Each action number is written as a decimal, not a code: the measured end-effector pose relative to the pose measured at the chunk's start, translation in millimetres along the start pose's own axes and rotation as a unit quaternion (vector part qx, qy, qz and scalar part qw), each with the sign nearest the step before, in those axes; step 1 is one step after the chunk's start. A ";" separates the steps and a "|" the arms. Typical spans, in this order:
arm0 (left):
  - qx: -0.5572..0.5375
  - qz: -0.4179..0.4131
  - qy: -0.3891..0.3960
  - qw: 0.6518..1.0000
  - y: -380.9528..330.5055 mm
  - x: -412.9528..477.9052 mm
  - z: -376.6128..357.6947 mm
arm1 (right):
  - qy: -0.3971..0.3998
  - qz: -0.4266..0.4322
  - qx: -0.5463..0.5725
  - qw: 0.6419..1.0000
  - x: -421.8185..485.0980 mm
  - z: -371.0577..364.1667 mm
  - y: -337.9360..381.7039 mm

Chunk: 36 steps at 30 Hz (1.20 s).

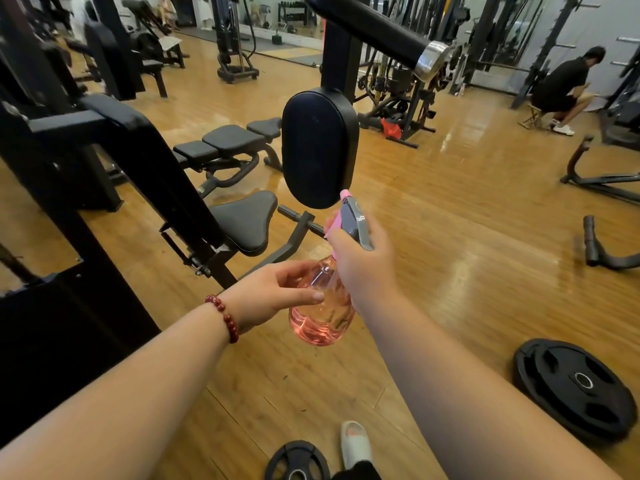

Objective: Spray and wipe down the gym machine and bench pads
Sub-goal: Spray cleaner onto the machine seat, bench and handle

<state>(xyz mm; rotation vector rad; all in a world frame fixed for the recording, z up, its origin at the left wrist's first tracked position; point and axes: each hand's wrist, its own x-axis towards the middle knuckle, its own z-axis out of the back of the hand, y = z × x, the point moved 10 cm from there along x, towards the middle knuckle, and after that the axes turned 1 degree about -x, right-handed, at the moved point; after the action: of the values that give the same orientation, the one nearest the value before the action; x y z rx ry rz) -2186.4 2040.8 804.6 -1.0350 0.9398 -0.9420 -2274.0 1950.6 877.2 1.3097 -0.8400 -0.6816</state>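
On the gym floor (450,220) by a black machine (166,168), early in the job by the look of it: seat pad (244,220) at left with no wet sheen, no cloth in view, wiping likely all to come. Left grip (277,292) curled round the belly of the pink spray bottle (322,313); right grip (363,261) wrapped round its trigger head, nozzle just beside the oval pad (317,148).

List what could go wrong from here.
Nozzle of the pink spray bottle sits at the lower edge of the oval pad: mist may miss and slick the wooden floor. The left hand and right hand both hold the bottle, no cloth visible: liquid may drip unwiped. A weight plate lies by the foot: trip hazard.
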 end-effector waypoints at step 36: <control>0.032 0.069 -0.005 0.997 19.3 214.5 -237.6 | 0.097 -0.066 0.131 0.984 125.0 250.7 -165.5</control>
<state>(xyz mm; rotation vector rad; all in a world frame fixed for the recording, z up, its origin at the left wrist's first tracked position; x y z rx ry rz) -2340.1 1782.0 694.0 -0.9075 0.9548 -0.8455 -2411.2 1687.0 744.8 1.6531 -0.7033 -0.5477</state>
